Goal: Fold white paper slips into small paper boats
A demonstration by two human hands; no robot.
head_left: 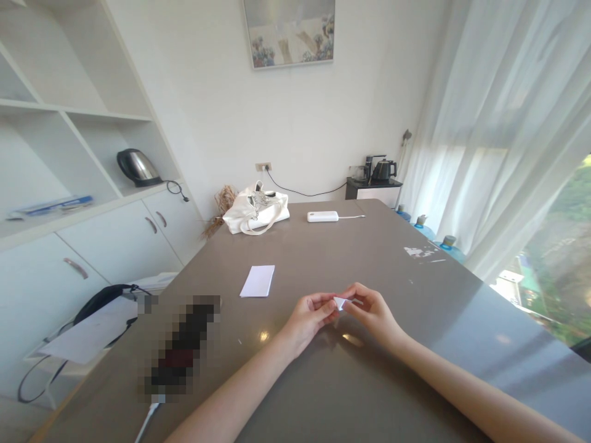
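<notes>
Between left hand (310,315) and right hand (373,311), small folded paper (340,301).

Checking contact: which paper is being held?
The small folded piece, pinched between left hand and right hand; the larger sheet lies flat on the table, untouched.

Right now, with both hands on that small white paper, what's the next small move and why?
Likely lower the small folded paper onto the table and press its crease flat. Left hand and right hand both pinch it at the fingertips, over a bare patch of tabletop.
</notes>
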